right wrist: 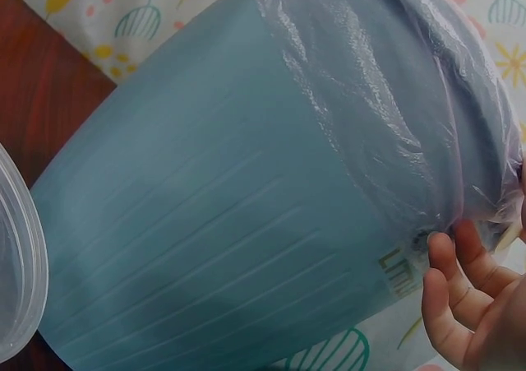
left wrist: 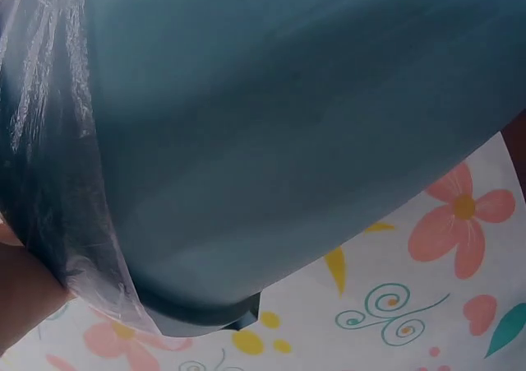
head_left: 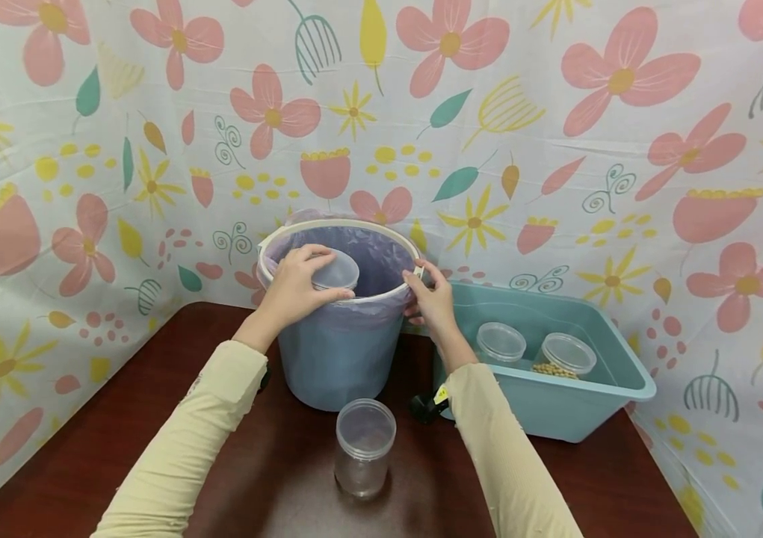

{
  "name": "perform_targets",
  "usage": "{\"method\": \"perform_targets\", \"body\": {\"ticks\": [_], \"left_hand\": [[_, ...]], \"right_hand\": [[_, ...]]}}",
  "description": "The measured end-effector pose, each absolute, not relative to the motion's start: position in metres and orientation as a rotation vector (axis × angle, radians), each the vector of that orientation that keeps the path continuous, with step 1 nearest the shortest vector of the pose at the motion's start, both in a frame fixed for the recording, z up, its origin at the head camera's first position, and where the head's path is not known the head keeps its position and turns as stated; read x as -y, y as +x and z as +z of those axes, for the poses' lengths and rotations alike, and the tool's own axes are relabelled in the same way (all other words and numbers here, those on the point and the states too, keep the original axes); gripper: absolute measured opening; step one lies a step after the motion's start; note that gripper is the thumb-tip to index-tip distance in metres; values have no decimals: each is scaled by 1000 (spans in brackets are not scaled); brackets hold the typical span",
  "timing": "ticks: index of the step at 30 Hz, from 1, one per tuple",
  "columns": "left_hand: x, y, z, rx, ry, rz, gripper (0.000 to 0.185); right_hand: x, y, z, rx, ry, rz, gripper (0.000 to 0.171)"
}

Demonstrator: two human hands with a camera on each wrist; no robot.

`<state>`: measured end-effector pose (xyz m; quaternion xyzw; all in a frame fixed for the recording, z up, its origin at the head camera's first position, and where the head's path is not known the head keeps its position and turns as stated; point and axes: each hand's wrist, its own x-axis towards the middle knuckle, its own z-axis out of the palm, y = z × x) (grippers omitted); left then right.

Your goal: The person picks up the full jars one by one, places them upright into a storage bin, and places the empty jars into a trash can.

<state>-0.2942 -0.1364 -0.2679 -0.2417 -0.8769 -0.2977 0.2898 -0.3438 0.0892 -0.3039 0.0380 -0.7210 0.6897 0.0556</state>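
My left hand [head_left: 297,288] holds a round clear plastic jar [head_left: 337,270] at the mouth of a blue bin [head_left: 341,366], inside the near left part of its rim. The jar's lower part is hidden by the rim and hand. A thin purple bin bag [head_left: 381,258] lines the bin and folds over its edge under a white ring [head_left: 327,223]. With thumb and fingers my right hand [head_left: 433,299] grips the ring at the bin's right side. In the right wrist view, bent fingertips [right wrist: 444,264] touch the outside near the bag's lower edge.
A clear jar [head_left: 364,452] stands on the dark wooden table [head_left: 273,486] in front of the bin. To the right, a teal tub [head_left: 522,388] holds a clear jar [head_left: 501,344] and another jar [head_left: 568,355] with tan pieces. Flowered cloth [head_left: 354,112] hangs behind.
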Motion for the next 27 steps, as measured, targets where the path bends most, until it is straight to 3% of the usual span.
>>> {"method": "perform_targets", "body": {"ticks": [18,27], "left_hand": [[142,-295,-274,2380,-653,-774,33],[145,-287,-280,2216,-669,-853,31]], "right_hand": [[-86,-345,-305,2183,96,2083,47],[-88,-345,-305,2183,85,2081,48]]}}
